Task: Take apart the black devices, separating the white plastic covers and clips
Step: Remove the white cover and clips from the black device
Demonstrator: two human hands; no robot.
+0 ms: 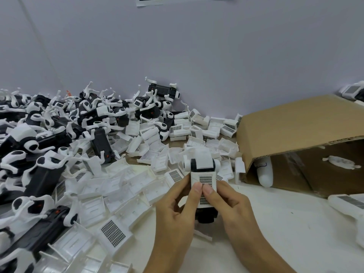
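Left hand and right hand both grip one black device above the tabletop, thumbs pressed on its white cover; device's lower body mostly hidden behind fingers. Loose covers piled left.

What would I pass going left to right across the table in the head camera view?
Pile of black devices → loose white covers → left hand → right hand → cardboard box.
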